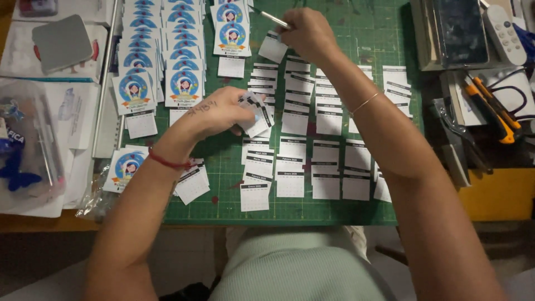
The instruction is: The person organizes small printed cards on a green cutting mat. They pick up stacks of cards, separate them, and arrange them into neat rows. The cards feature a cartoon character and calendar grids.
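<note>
My left hand [220,114] grips a small stack of white calendar slips [257,113] with black headers, over the middle of the green cutting mat [368,33]. My right hand [307,32] reaches to the far side of the mat, pinching one white slip [272,48] and a thin silver pen-like tool [272,18]. Rows of similar slips [326,153] lie spread on the mat beneath both arms. Piles of cards with a blue round cartoon picture [184,85] stand at the mat's far left.
A grey square pad [62,43] and papers lie at the far left, with a clear plastic bag [25,145] holding blue shapes. On the right are a dark tablet [460,30], a white remote [504,34], an orange utility knife [493,108] and pliers [460,134].
</note>
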